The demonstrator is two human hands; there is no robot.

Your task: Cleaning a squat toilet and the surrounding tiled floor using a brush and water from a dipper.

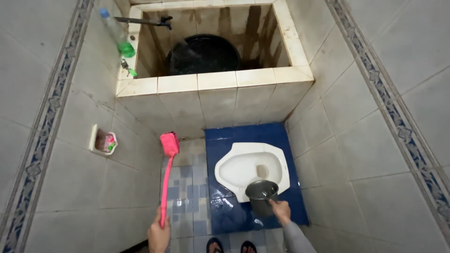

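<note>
My left hand (159,235) grips the bottom of a long pink brush (168,165), whose bristle head points up toward the tiled wall. My right hand (281,210) holds the handle of a dark grey water dipper (261,195). The dipper hangs over the near edge of a white squat toilet (243,164). The toilet is set in a wet blue tiled platform (286,201). My sandalled feet (229,246) show at the bottom edge.
A tiled water basin (215,79) stands at the back with a black tub (204,54) inside and a tap (140,20) above. A plastic bottle (117,33) stands on its left rim. A wall soap dish (102,141) is on the left.
</note>
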